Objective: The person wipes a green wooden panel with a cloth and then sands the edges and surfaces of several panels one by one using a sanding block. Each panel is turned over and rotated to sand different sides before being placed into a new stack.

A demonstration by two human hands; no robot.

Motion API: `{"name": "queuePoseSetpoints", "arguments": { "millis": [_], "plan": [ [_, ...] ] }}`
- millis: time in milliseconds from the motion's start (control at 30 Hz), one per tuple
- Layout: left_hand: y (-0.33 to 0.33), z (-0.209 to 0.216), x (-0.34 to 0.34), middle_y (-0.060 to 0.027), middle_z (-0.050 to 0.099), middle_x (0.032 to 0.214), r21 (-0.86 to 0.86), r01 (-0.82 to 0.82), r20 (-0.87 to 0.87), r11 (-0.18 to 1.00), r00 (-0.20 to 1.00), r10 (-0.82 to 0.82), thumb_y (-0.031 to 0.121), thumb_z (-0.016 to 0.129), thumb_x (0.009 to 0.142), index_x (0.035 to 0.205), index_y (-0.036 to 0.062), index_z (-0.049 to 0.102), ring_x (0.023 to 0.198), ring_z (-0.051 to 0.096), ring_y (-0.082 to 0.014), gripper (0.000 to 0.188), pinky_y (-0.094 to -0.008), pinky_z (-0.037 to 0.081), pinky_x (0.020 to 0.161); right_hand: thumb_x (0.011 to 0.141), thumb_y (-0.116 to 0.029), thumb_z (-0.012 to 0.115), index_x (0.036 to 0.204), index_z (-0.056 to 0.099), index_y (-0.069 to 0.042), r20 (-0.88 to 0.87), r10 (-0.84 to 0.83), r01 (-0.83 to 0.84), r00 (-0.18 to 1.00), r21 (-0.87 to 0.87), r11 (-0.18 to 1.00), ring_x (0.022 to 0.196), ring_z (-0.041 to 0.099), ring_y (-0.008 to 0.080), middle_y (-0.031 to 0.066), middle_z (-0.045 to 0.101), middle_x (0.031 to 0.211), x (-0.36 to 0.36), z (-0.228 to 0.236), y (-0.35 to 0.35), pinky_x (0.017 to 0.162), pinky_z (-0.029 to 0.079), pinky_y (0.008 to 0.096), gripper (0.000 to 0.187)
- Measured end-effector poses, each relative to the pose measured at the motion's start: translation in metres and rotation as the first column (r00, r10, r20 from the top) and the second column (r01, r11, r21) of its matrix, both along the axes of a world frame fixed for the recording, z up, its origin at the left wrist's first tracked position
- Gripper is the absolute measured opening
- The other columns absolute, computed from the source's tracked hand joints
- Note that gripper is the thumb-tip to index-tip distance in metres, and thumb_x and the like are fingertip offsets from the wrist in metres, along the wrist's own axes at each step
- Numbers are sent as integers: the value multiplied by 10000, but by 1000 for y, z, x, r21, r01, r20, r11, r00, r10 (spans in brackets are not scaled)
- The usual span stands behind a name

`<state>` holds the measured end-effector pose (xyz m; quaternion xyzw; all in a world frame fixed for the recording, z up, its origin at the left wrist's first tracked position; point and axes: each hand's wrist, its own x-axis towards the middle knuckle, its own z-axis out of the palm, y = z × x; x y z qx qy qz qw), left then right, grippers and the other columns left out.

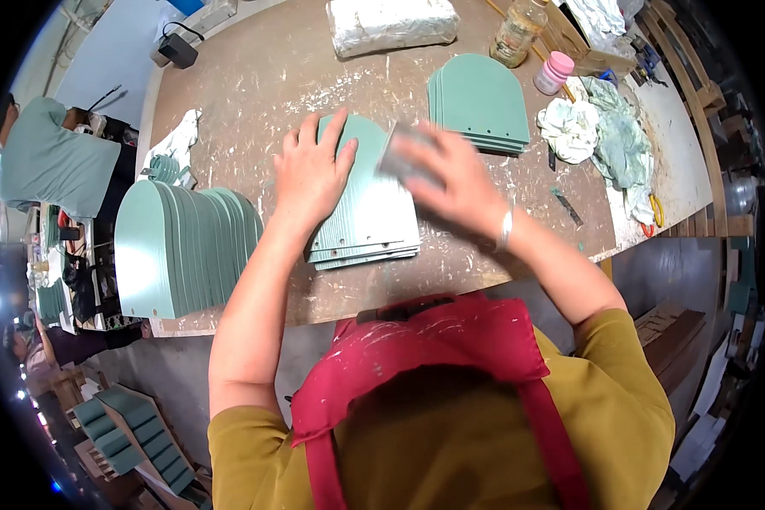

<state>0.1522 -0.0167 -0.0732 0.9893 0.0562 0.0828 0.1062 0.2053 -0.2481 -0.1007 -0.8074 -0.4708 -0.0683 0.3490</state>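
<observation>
In front of me lies a small stack of green arch-topped panels [372, 208] with little holes along the straight edge nearest me. My left hand [310, 174] rests on the left side of the top panel, its fingers stretched out and spread. My right hand [457, 174], smeared by motion, grips a grey sanding block [405, 153] at the panel's right edge. To the left, many like panels stand on edge in a long row [183, 251]. A neat pile of further panels [480, 98] lies flat at the far right.
A wrapped white bundle [391, 25] sits at the back. Beside the right pile are a glass jar [518, 34], a pink bottle [554, 73], crumpled cloths [608, 132], scissors [654, 212] and a dark blade [567, 206]. Another person [64, 157] is at the far left.
</observation>
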Motion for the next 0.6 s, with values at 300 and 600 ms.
{"name": "queuePoseSetpoints", "arguments": {
  "millis": [300, 600],
  "plan": [
    [-1, 0, -4, -154, 457, 1442, 1, 4, -6, 1000, 1000, -4, 400, 489, 982, 1424, 241, 478, 1245, 481, -413, 469, -535, 409, 1010, 861, -401, 658, 1345, 564, -225, 116, -56, 55, 992, 9, 998, 1167, 534, 370, 169, 518, 1340, -14, 6, 9, 977, 437, 473, 524],
    [-1, -1, -3, -161, 464, 1433, -16, -12, 17, 1000, 1000, 12, 395, 484, 986, 1408, 219, 496, 1259, 474, -409, 457, -544, 420, 996, 814, -332, 709, 1307, 601, -224, 118, 170, -161, 978, -87, 983, 1166, 555, 351, 174, 523, 1342, -43, 22, -21, 956, 455, 462, 517]
  ]
}}
